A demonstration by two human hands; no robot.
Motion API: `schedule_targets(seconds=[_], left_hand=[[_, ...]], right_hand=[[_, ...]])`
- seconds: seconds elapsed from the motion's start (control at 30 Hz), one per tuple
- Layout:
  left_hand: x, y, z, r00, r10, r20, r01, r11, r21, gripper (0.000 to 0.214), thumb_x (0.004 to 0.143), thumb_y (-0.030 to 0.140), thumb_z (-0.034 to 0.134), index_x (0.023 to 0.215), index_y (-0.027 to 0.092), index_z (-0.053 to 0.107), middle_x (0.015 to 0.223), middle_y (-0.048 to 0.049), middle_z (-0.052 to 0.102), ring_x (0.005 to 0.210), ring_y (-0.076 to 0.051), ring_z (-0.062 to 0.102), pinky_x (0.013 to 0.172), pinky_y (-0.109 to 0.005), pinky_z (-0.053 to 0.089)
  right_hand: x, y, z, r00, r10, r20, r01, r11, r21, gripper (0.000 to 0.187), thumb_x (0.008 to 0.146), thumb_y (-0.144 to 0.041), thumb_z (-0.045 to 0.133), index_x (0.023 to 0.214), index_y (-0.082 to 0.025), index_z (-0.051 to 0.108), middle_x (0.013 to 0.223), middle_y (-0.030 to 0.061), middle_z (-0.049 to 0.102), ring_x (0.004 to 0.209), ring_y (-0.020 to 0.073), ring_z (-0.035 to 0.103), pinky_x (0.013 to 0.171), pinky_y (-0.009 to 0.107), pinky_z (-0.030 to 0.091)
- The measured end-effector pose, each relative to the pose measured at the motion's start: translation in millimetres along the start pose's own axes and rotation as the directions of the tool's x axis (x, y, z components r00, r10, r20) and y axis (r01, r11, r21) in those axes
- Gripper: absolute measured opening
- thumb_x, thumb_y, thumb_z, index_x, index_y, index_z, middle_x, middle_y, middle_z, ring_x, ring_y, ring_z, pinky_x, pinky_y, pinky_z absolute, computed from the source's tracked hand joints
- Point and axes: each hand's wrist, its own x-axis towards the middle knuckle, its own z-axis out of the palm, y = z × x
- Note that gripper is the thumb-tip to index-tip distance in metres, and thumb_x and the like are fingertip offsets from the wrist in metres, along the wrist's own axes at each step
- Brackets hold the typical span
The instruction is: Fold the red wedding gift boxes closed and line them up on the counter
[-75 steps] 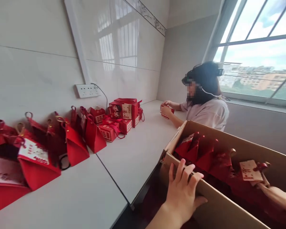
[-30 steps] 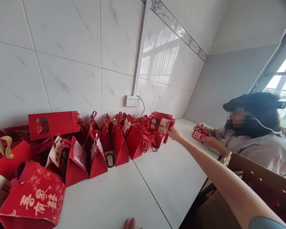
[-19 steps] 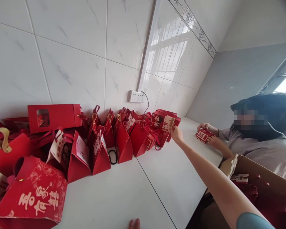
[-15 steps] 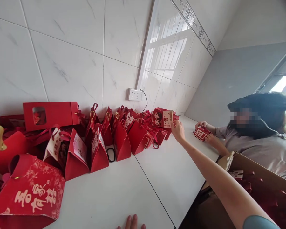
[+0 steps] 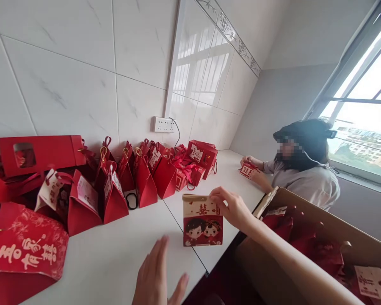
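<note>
Between thumb and fingers, my right hand [image 5: 230,207] pinches the top edge of a gift box [image 5: 203,228] that hangs upright over the white table. It is red and cream, with a cartoon couple and a double-happiness character on its front. My left hand [image 5: 157,273] is held up at the bottom middle, thumb and fingers apart, just left of the box and not touching it. Behind, several red gift boxes [image 5: 146,182] stand in rows along the tiled wall. A larger red box with white characters [image 5: 28,250] stands at the front left.
A cardboard carton [image 5: 324,218] holding red gift boxes is at the right, below my forearm. Beyond it a person [image 5: 305,169] holds a small red box [image 5: 247,169]. A power strip [image 5: 164,124] is on the wall. A black loop [image 5: 131,201] lies among the boxes.
My right hand has brought the gift box away from the pile, nearer to me, and it now hangs upright. My left hand has risen farther into view. The view has turned right.
</note>
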Motion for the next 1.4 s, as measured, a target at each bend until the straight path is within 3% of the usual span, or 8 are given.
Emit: schedule_targets(seconds=[0.2,0.4,0.53,0.7,0.87,0.97,1.27,1.4], left_hand=[[61.3,38.6,-18.8,0.922,-0.364,0.135,0.384,0.805,-0.452,0.063,0.087,0.051,0.049,0.137,0.017,0.032,0.142,-0.0170,0.044,0.129,-0.030,0.048,0.098,-0.046,0.050],[62.5,50.8,-22.7,0.880,-0.387,0.277,0.473,0.646,-0.599,0.050,0.090,0.040,0.047,0.134,0.022,0.032,0.116,-0.0098,0.063,0.100,-0.021,0.066,0.080,-0.034,0.056],[63.7,48.8,-24.3,0.893,-0.349,0.284,0.450,0.692,-0.565,0.036,0.091,0.039,0.048,0.122,0.020,0.044,0.115,-0.0096,0.064,0.106,-0.021,0.063,0.086,-0.035,0.052],[62.8,43.4,-32.3,0.918,-0.294,0.265,0.389,0.794,-0.468,0.026,0.090,0.043,0.049,0.097,0.018,0.054,0.095,-0.0072,0.064,0.089,-0.021,0.064,0.074,-0.032,0.053],[64.2,44.5,-59.4,0.866,-0.277,0.417,0.446,0.805,-0.391,0.023,0.084,0.040,0.056,0.094,0.018,0.056,0.087,-0.0042,0.066,0.081,-0.020,0.066,0.066,-0.028,0.053],[70.3,53.0,-66.1,0.873,-0.258,0.415,0.433,0.801,-0.413,0.027,0.080,0.036,0.063,0.099,0.019,0.058,0.097,-0.0042,0.068,0.089,-0.020,0.066,0.073,-0.027,0.054],[63.2,59.9,-39.9,0.923,-0.266,0.278,0.380,0.743,-0.551,0.023,0.082,0.039,0.061,0.082,0.016,0.064,0.072,0.0012,0.067,0.068,-0.013,0.064,0.062,-0.020,0.049],[57.2,67.3,-26.6,0.933,-0.358,0.047,0.340,0.828,-0.446,0.022,0.084,0.040,0.060,0.081,0.018,0.060,0.072,0.0011,0.065,0.068,-0.013,0.063,0.064,-0.021,0.049]], right_hand=[[-42.6,-13.7,23.1,0.999,-0.021,0.038,0.015,0.987,0.161,0.018,0.096,-0.023,0.039,0.086,-0.020,0.054,0.077,0.0031,0.065,0.064,0.0129,0.063,0.058,0.023,0.051],[-43.6,-36.9,13.8,0.984,-0.176,-0.013,0.176,0.984,0.000,0.028,0.091,-0.034,0.056,0.115,-0.020,0.055,0.111,0.0123,0.064,0.102,0.0230,0.062,0.084,0.037,0.052],[-20.8,-55.6,16.0,0.948,-0.233,0.217,0.258,0.962,-0.093,0.026,0.084,-0.029,0.066,0.107,-0.017,0.063,0.097,0.0107,0.068,0.089,0.0236,0.063,0.080,0.038,0.049],[-8.0,-51.2,17.1,0.936,-0.018,0.351,-0.045,0.984,0.170,0.008,0.081,-0.019,0.066,0.074,-0.018,0.066,0.069,-0.0003,0.065,0.062,0.0118,0.056,0.058,0.024,0.042],[-25.2,-43.9,18.3,0.933,0.063,0.355,-0.281,0.743,0.607,0.022,0.079,-0.037,0.069,0.071,-0.017,0.065,0.072,-0.0003,0.066,0.067,0.0121,0.058,0.064,0.024,0.048],[-39.7,-49.4,24.4,0.951,0.139,0.277,-0.296,0.672,0.679,0.029,0.078,-0.045,0.069,0.073,-0.017,0.063,0.073,0.0003,0.065,0.069,0.0130,0.058,0.065,0.024,0.048],[-50.2,-62.1,32.5,0.973,0.231,-0.016,-0.173,0.771,0.613,0.034,0.082,-0.050,0.064,0.072,-0.018,0.068,0.067,0.0025,0.062,0.064,0.0149,0.057,0.058,0.027,0.046],[-67.5,-67.2,32.7,0.873,0.296,-0.389,-0.133,0.910,0.393,0.019,0.087,-0.040,0.060,0.094,-0.023,0.067,0.095,0.0081,0.067,0.099,0.0245,0.061,0.088,0.041,0.051]])
